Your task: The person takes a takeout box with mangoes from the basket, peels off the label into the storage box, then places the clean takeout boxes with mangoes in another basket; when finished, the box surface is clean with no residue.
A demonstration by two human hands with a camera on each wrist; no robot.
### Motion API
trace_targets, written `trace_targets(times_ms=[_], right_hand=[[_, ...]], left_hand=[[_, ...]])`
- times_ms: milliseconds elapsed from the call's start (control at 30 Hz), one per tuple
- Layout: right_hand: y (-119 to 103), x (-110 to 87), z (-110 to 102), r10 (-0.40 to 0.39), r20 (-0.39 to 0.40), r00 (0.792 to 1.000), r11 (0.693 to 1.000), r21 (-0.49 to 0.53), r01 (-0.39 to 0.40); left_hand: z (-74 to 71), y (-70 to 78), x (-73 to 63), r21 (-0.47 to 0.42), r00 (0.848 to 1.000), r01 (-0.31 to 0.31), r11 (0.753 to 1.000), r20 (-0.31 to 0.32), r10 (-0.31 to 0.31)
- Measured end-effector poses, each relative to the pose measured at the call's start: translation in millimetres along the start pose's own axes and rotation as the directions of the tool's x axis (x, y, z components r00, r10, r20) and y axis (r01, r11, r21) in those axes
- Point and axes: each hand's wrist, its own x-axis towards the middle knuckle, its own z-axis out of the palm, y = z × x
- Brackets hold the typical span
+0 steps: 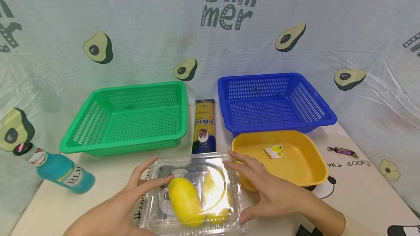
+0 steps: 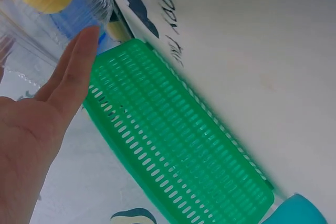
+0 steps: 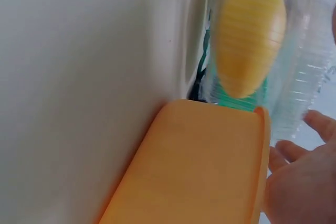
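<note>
A clear plastic clamshell box (image 1: 216,168), its lid down, is at the front middle with a smooth yellow oval fruit (image 1: 184,201) inside. My left hand (image 1: 121,203) lies along the box's left side, one finger reaching over the lid; in the left wrist view its fingers (image 2: 79,61) are straight against the plastic. On the opposite side, my right hand (image 1: 273,188) has its fingers at the upper right rim and its thumb near the lower right corner. The right wrist view shows these fingertips (image 3: 315,121) right at the box's ridged edge.
Behind stand a green basket (image 1: 137,141) and a blue basket (image 1: 279,124), with a spaghetti pack (image 1: 204,126) between them. A yellow basin (image 1: 292,170) holding a small wrapper (image 1: 275,151) is close to the right hand. A turquoise bottle (image 1: 65,172) lies left; a wrapped candy (image 1: 342,151) lies right.
</note>
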Motion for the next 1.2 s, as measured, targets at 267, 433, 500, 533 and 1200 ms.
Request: trace_targets(times_ms=[267, 433, 500, 533, 1200], right_hand=[[-6.9, 1.9, -18.3, -0.136, -0.102, 0.985, 0.991, -0.030, 0.133], [-3.7, 1.2, -35.6, -0.205, -0.151, 0.967, 0.978, -0.057, 0.199], [-0.8, -0.4, -43.5, -0.223, -0.167, 0.960, 0.975, -0.063, 0.215], [0.5, -1.3, -47.8, -0.230, -0.174, 0.957, 0.973, -0.064, 0.222], [38.2, -28.7, -148.9, -0.214, -0.326, 0.921, 0.969, 0.046, 0.241]], left_hand=[[-10.5, 14.9, -0.7, -0.031, 0.997, -0.005, 0.999, -0.075, 0.003], [-15.1, 27.1, 9.0, 0.061, 0.989, -0.023, 0.998, -0.146, 0.031], [-14.4, 30.3, 15.9, 0.088, 0.980, -0.052, 0.995, -0.185, 0.067], [-13.7, 31.6, 19.7, 0.092, 0.976, -0.069, 0.993, -0.200, 0.086], [0.1, 54.4, 130.8, -0.221, 0.863, -0.351, 0.910, -0.453, 0.223]])
